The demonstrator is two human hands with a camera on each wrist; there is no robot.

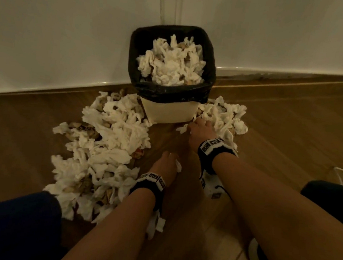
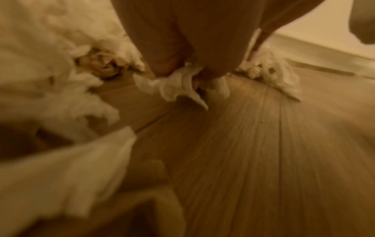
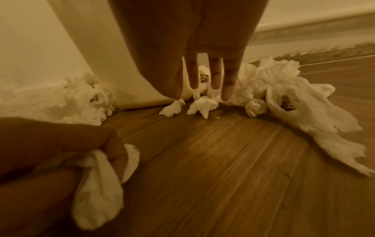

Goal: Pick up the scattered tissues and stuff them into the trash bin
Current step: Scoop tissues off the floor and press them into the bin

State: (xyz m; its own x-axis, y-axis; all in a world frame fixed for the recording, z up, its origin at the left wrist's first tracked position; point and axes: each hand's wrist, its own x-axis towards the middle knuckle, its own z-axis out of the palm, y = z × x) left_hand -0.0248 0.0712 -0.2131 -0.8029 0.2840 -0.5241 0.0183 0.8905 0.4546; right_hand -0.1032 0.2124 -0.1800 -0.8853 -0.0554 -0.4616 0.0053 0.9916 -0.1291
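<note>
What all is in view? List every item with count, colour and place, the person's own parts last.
trash bin: one, beige with a black liner, against the wall, heaped with white tissues.
left tissue pile: many, white, on the floor left of the bin.
right tissue pile: many, white, on the floor right of the bin.
floor: brown wood.
wall: white.
wristbands: two, black and white.
left hand: grip on a white tissue.
right hand: fingers straight, at the right pile.

A brown wood-plank floor (image 1: 283, 129) carries a beige square trash bin (image 1: 169, 110) at its wall edge, crumpled white tissue heaps left (image 1: 109, 144) and right (image 1: 225, 116) of it
</note>
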